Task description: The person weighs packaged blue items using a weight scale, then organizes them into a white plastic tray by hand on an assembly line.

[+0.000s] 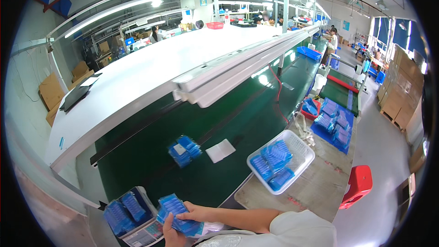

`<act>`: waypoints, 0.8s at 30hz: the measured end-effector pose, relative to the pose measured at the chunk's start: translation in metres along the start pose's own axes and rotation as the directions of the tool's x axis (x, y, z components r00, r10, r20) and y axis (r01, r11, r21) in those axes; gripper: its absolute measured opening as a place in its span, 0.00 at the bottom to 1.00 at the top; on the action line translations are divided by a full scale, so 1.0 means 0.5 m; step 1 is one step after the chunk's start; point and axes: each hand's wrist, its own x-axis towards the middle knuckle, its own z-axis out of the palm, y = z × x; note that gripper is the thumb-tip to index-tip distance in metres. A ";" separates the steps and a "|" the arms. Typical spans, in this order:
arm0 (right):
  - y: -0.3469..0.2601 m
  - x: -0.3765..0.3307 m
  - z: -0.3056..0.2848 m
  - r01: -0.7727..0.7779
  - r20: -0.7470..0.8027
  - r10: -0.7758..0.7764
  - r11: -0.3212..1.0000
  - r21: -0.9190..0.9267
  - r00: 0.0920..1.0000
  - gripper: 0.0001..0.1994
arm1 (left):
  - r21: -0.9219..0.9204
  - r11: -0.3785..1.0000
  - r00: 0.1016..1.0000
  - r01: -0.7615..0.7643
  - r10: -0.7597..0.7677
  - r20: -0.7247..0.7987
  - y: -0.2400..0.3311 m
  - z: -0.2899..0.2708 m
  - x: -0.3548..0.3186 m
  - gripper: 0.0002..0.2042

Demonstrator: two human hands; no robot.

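Sitting at the near left, a keypad device (141, 237) bears blue packets (120, 217). Just right of it, the left hand (173, 235) and right hand (195, 212) both clamp a stack of blue packs (172, 204); farther right, a white basket (301, 156) holds similar packages (275, 155).

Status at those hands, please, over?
Left hand, right hand: both gripping blue packets. Keypad scale at left bears more packets. Nothing visibly blocking the hands.
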 end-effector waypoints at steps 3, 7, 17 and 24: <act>0.020 0.084 0.087 0.051 -0.176 -0.066 0.995 -0.087 0.982 0.40 | -0.045 0.995 0.987 0.085 -0.090 -0.131 0.039 -0.148 0.044 0.19; 0.001 0.143 0.214 0.102 -0.353 -0.332 0.839 -0.535 0.875 0.42 | -0.139 0.988 0.992 0.064 -0.049 0.113 0.118 -0.245 0.033 0.22; 0.018 0.250 0.341 0.184 -0.108 -0.236 0.915 -0.358 0.966 0.58 | 0.101 0.987 0.987 0.126 -0.136 0.091 0.227 -0.371 0.000 0.22; 0.029 0.268 0.383 0.061 -0.073 -0.076 0.979 -0.194 0.994 0.59 | 0.064 0.996 0.998 0.059 -0.057 -0.032 0.238 -0.415 -0.030 0.20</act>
